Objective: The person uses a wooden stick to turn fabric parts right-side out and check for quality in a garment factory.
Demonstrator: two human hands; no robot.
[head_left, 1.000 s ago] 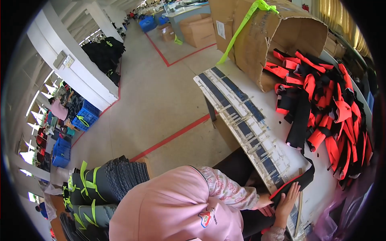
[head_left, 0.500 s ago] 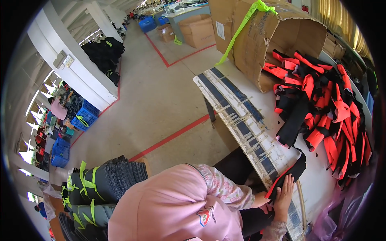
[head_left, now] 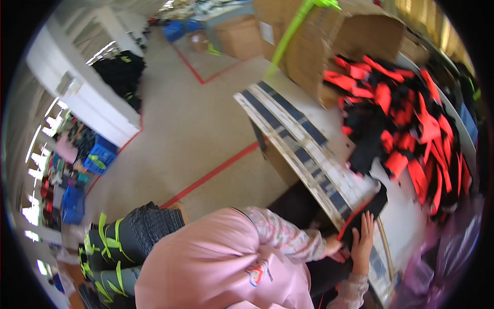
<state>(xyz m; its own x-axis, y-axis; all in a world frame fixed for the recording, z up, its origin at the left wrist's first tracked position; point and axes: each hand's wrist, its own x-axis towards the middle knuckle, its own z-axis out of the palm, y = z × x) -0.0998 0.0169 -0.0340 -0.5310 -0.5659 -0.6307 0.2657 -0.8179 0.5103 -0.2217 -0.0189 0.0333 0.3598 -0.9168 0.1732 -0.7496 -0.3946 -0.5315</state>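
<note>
A black fabric piece with a red-orange edge (head_left: 373, 202) lies along the near edge of the worktable (head_left: 303, 121). My right hand (head_left: 364, 241) rests on it, its fingers stretched out and slightly apart. At the piece's near end is my left hand (head_left: 335, 249), fingers bent and closed on the fabric; the fingertips are partly hidden. A heap of black and red-orange fabric pieces (head_left: 411, 123) covers the far right of the table, some spilling from the mouth of a large cardboard box (head_left: 303, 56).
A thin stick (head_left: 385, 252) and purple plastic film (head_left: 437, 262) lie to my right. Rolled dark bundles tied with lime-green strips (head_left: 121, 239) stand at my left. Farther off are a white pillar (head_left: 77, 87), blue crates (head_left: 100, 154) and red floor lines (head_left: 211, 175).
The view has turned a little and blurred, shifting the scene left. My right hand's fingers are more spread and a bit raised. The fabric piece stays in nearly the same place under my hands.
</note>
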